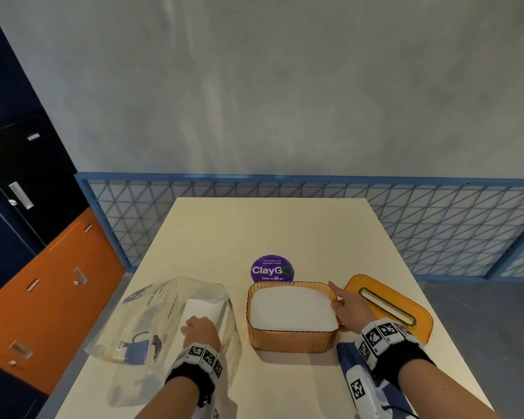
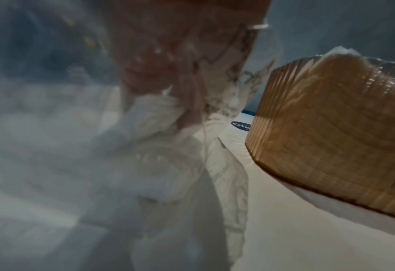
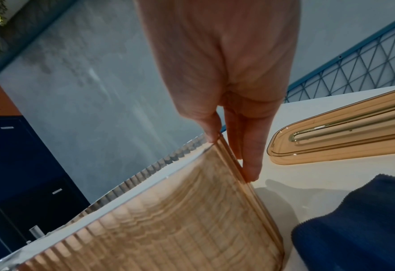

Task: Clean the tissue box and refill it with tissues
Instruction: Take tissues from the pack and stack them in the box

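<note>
The amber ribbed tissue box (image 1: 291, 338) stands open at the table's middle, filled with a white tissue stack (image 1: 294, 306). Its slotted lid (image 1: 389, 306) lies flat to the right. My right hand (image 1: 347, 308) pinches the box's right wall (image 3: 191, 220), thumb at the rim and fingers (image 3: 252, 165) straight down the outside. To the left lies a clear printed plastic tissue package (image 1: 161, 316) with white tissues inside. My left hand (image 1: 198, 329) is curled at its opening and grips the plastic; the left wrist view shows the hand (image 2: 159, 77) blurred behind film beside the box (image 2: 330, 137).
A dark blue cloth (image 3: 358, 225) lies at the near right, by the box's corner. A purple round sticker (image 1: 272, 269) is on the cream table (image 1: 270, 225) behind the box. A blue mesh railing (image 1: 436, 225) runs behind the table; orange and navy cabinets stand left.
</note>
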A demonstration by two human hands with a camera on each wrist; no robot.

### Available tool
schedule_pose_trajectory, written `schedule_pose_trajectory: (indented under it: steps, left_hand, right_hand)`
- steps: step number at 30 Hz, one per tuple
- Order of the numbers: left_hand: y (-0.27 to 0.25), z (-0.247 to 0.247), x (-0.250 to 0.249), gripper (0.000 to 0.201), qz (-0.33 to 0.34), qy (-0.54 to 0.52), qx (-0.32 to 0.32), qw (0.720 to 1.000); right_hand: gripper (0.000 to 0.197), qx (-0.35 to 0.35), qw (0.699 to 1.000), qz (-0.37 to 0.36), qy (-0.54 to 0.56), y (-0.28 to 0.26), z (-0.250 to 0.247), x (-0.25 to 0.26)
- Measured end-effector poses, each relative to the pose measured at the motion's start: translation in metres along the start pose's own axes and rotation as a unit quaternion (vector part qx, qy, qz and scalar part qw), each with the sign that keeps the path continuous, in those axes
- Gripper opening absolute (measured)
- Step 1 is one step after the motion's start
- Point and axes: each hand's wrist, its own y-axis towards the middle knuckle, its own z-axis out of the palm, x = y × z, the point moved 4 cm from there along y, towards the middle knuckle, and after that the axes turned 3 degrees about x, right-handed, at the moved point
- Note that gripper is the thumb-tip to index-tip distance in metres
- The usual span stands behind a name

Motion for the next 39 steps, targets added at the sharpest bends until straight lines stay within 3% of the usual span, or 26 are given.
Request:
schedule_pose_trajectory:
  steps: [6, 12, 16, 18, 21, 22, 24, 26, 28, 29, 31, 33, 35, 36, 37, 39]
  left_hand:
    - [-0.001, -0.007, 0.010, 0.038, 0.015, -0.059, -0.017, 0.998]
    - [-0.002, -0.047, 0.032, 0.031, 0.013, -0.123, -0.029, 0.992]
    - [-0.015, -0.077, 0.046, 0.026, 0.029, -0.195, -0.080, 0.977]
    - [-0.028, -0.090, 0.047, 0.020, 0.064, -0.210, -0.118, 0.969]
    - [-0.058, -0.110, 0.029, 0.025, 0.143, -0.228, -0.218, 0.938]
    - [-0.071, -0.113, 0.019, 0.030, 0.174, -0.241, -0.247, 0.923]
    - [-0.091, -0.114, -0.004, 0.043, 0.242, -0.253, -0.282, 0.893]
    - [-0.102, -0.108, -0.030, 0.053, 0.314, -0.230, -0.296, 0.872]
    - [-0.106, -0.102, -0.049, 0.049, 0.345, -0.258, -0.276, 0.859]
    - [-0.106, -0.097, -0.057, 0.045, 0.354, -0.271, -0.245, 0.861]
    - [-0.112, -0.085, -0.070, 0.047, 0.427, -0.239, -0.240, 0.838]
    - [-0.112, -0.067, -0.075, 0.053, 0.474, -0.215, -0.218, 0.825]
    - [-0.109, -0.063, -0.069, 0.059, 0.432, -0.360, -0.130, 0.816]
    - [-0.107, -0.063, -0.066, 0.056, 0.387, -0.450, -0.101, 0.798]
    - [-0.103, -0.062, -0.064, 0.050, 0.330, -0.528, -0.076, 0.779]
    - [-0.096, -0.063, -0.062, 0.035, 0.207, -0.672, 0.036, 0.710]
  right_hand:
    - [0.051, 0.005, 1.000, 0.001, -0.009, -0.001, 0.000, 0.002]
    - [0.052, 0.005, 0.999, -0.013, -0.037, -0.001, 0.000, 0.002]
    - [0.053, 0.032, 0.999, -0.002, -0.027, -0.004, -0.003, 0.006]
    - [0.052, -0.002, 0.999, -0.016, -0.041, -0.008, -0.010, 0.017]
    - [0.040, -0.097, 0.991, -0.094, -0.016, -0.022, -0.025, 0.056]
    - [0.038, -0.080, 0.990, -0.111, 0.034, -0.028, -0.026, 0.071]
    - [0.043, 0.032, 0.975, -0.085, 0.202, -0.040, -0.020, 0.098]
    - [0.051, 0.153, 0.925, -0.035, 0.347, -0.050, -0.012, 0.117]
    - [0.050, 0.223, 0.887, -0.026, 0.403, -0.056, -0.009, 0.126]
    - [0.043, 0.233, 0.882, -0.033, 0.407, -0.056, -0.010, 0.126]
    - [0.028, 0.205, 0.904, -0.056, 0.371, -0.052, -0.016, 0.124]
    - [0.027, 0.149, 0.940, -0.073, 0.298, -0.048, -0.027, 0.117]
    - [0.031, 0.111, 0.956, -0.085, 0.259, -0.049, -0.040, 0.115]
    - [0.031, 0.102, 0.957, -0.090, 0.255, -0.051, -0.046, 0.115]
    - [0.030, 0.100, 0.957, -0.095, 0.257, -0.053, -0.052, 0.115]
    - [0.024, 0.112, 0.950, -0.104, 0.272, -0.057, -0.062, 0.117]
